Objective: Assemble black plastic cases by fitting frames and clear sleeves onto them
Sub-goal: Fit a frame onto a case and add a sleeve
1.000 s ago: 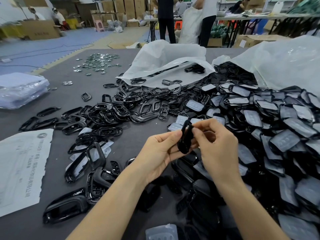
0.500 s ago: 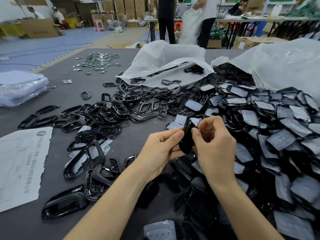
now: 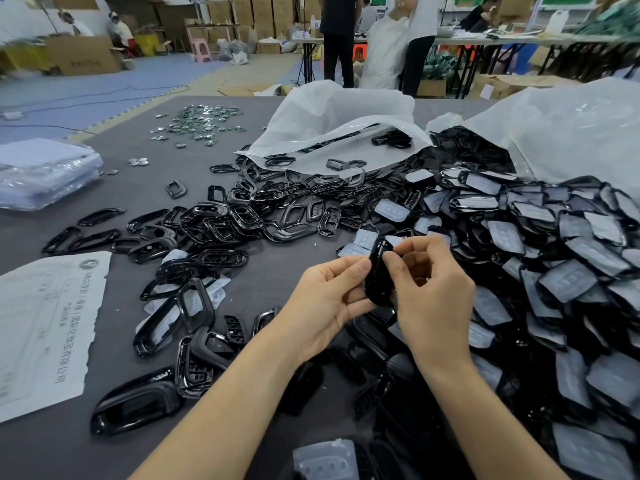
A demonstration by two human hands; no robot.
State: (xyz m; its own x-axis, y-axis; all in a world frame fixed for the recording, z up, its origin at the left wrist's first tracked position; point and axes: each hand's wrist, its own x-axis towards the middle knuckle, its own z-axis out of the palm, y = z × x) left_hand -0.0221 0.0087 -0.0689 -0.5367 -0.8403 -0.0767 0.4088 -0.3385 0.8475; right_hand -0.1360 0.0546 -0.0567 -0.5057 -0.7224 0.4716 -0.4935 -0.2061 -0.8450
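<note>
Both hands hold one black plastic case (image 3: 376,271) upright, edge-on, above the grey table (image 3: 284,271). My left hand (image 3: 325,303) grips its left side with thumb and fingers. My right hand (image 3: 433,289) pinches its upper right edge with thumb and forefinger. Loose glossy black frames (image 3: 221,223) lie scattered to the left. A large heap of black cases with clear sleeves (image 3: 540,258) fills the right side. One clear sleeve (image 3: 325,460) lies at the bottom edge.
A printed paper sheet (image 3: 45,327) lies at the near left. A stack of wrapped plastic (image 3: 45,171) sits at the far left. Small metal badges (image 3: 197,124) are spread at the back. White plastic bags (image 3: 339,123) spill parts. People stand at tables beyond.
Both hands have shifted slightly upward and to the right with the case. The right thumb and forefinger now pinch higher on its edge.
</note>
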